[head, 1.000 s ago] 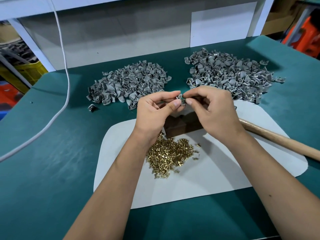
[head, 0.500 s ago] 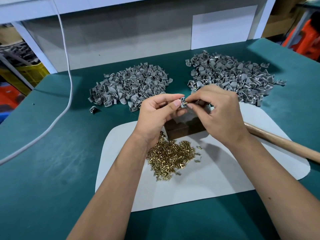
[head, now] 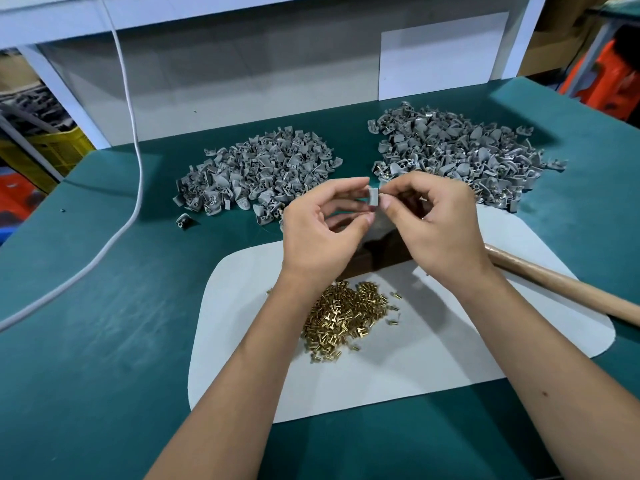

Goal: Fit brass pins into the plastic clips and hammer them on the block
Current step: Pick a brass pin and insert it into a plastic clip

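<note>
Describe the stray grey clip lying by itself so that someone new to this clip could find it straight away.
Start at the left clip pile on the green table. Look just off its lower-left edge, towards the white cable. The lone clip lies there on bare green, apart from the pile, unlike its heaped neighbours.

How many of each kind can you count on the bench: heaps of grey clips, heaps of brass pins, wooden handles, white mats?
Heaps of grey clips: 2 (left heap, right heap)
Heap of brass pins: 1
Wooden handle: 1
White mat: 1
Total: 5
</note>
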Action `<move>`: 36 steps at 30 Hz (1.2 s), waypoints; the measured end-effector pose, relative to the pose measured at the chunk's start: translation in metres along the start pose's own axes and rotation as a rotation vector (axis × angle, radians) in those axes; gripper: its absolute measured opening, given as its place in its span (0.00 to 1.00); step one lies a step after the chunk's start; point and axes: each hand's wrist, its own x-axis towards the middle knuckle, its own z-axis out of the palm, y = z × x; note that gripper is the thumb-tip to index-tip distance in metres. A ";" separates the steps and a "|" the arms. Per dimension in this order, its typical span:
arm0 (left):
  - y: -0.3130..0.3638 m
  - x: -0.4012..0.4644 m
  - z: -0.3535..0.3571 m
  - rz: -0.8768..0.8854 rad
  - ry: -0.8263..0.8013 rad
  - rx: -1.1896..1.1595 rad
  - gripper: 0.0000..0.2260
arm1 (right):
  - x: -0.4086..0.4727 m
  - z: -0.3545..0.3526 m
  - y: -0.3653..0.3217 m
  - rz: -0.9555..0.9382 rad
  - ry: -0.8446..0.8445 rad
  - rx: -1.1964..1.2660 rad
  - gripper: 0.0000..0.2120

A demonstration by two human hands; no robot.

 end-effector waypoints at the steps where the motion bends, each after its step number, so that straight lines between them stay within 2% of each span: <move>1: -0.001 0.000 0.000 0.006 0.034 0.020 0.16 | -0.001 0.001 -0.001 0.012 -0.003 0.015 0.07; 5: -0.003 0.001 -0.002 0.015 0.071 0.055 0.08 | -0.001 0.004 -0.002 -0.013 0.014 -0.021 0.04; 11: -0.005 0.001 0.002 0.006 0.073 0.069 0.09 | -0.002 0.006 0.000 -0.056 0.038 -0.104 0.04; 27: -0.012 0.000 0.008 0.056 0.079 0.195 0.04 | -0.006 0.012 0.000 0.061 0.050 -0.133 0.04; 36: -0.008 0.001 0.006 0.124 0.045 0.396 0.08 | 0.004 0.002 -0.004 0.124 -0.098 -0.130 0.05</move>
